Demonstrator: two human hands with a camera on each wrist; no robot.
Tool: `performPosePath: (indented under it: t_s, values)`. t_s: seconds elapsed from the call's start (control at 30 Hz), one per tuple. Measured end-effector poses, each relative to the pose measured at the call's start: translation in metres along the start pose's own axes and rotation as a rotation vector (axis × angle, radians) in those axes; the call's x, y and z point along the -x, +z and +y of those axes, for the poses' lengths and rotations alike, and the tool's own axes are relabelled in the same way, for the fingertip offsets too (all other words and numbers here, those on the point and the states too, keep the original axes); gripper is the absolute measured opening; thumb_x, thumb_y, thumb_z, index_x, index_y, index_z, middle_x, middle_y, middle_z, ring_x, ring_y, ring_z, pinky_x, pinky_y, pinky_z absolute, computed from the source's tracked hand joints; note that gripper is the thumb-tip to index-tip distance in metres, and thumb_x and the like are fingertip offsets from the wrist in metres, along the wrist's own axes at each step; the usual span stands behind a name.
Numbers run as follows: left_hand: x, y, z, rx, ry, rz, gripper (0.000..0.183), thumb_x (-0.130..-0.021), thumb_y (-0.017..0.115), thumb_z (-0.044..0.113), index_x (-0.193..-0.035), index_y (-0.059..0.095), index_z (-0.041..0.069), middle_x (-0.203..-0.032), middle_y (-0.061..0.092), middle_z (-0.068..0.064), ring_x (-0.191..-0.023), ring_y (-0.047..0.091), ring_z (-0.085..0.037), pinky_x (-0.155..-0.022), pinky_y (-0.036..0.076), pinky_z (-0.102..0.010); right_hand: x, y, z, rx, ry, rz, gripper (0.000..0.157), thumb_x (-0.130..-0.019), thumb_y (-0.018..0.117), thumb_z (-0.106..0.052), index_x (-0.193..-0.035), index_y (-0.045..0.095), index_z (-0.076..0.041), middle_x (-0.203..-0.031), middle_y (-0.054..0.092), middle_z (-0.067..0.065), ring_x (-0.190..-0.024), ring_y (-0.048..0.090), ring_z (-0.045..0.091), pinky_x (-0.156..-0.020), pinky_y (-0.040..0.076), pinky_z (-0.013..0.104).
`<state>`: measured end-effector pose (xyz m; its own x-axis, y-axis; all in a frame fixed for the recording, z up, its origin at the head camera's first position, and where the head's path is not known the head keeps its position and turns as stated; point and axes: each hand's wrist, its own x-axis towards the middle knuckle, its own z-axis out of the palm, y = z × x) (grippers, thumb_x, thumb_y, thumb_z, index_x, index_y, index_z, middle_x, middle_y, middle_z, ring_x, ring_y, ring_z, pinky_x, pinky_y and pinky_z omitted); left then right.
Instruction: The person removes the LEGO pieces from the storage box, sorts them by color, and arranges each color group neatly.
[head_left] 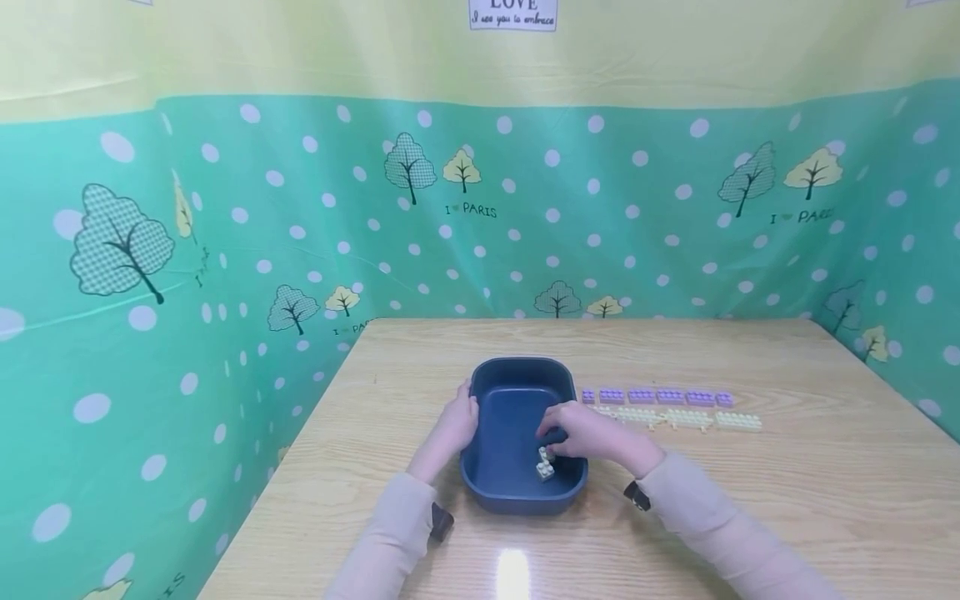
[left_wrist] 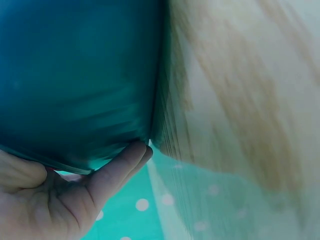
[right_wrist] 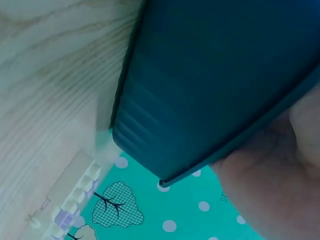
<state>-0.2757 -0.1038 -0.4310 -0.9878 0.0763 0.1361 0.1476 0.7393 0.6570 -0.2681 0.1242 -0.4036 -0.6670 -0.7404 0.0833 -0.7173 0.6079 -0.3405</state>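
A deep blue rectangular bin (head_left: 504,500) with rounded corners stands on the table. My left hand (head_left: 456,418) grips its left side, fingers along the outer wall; in the left wrist view the fingers (left_wrist: 117,167) lie against that wall. My right hand (head_left: 581,429) reaches over the right rim into the bin, fingers bent downward with a gap between forefinger and thumb. Small cream toy bricks (head_left: 545,471) lie on the bin floor, right at the thumb tip. In the right wrist view the bin's wall (right_wrist: 215,90) hides the fingertips, and part of the right hand (right_wrist: 265,175) shows beyond the rim.
Right of the bin, a row of purple toy bricks (head_left: 641,396) lies behind a row of cream toy bricks (head_left: 690,418), some with small side pieces. The right forearm passes in front of these rows. A patterned green curtain (head_left: 510,208) hangs behind the wooden table (head_left: 810,500).
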Motion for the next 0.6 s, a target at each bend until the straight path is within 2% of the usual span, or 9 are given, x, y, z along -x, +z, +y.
performPosePath:
  t_s: [0.2, 0.37, 0.6]
  values:
    - [0.000, 0.001, 0.001, 0.004, -0.001, -0.002, 0.047, -0.101, 0.031, 0.011, -0.141, 0.025, -0.012, -0.114, 0.057, -0.037, -0.100, 0.061, -0.043, -0.080, 0.055, -0.048, -0.001, 0.004, -0.001, -0.002, 0.022, 0.007, 0.018, -0.077, 0.072, -0.007, -0.095, 0.072, -0.005, -0.093, 0.068, 0.004, -0.090, 0.064, 0.019, -0.080, 0.055, 0.033]
    - [0.000, 0.001, 0.001, -0.006, 0.001, 0.001, 0.047, -0.100, 0.031, 0.011, -0.141, 0.025, -0.013, -0.117, 0.055, -0.037, -0.101, 0.061, -0.043, -0.081, 0.055, -0.048, -0.003, 0.008, -0.003, 0.013, 0.084, 0.014, 0.018, -0.074, 0.074, -0.007, -0.093, 0.072, -0.006, -0.090, 0.068, 0.003, -0.087, 0.062, 0.018, -0.078, 0.055, 0.033]
    - [0.000, -0.001, 0.002, -0.016, -0.001, -0.009, 0.047, -0.101, 0.030, 0.012, -0.141, 0.024, -0.012, -0.119, 0.054, -0.037, -0.105, 0.059, -0.043, -0.085, 0.054, -0.049, -0.006, 0.013, -0.007, 0.082, 0.128, 0.054, 0.008, -0.075, 0.074, -0.009, -0.083, 0.072, -0.010, -0.079, 0.066, -0.002, -0.073, 0.058, 0.010, -0.069, 0.052, 0.026]
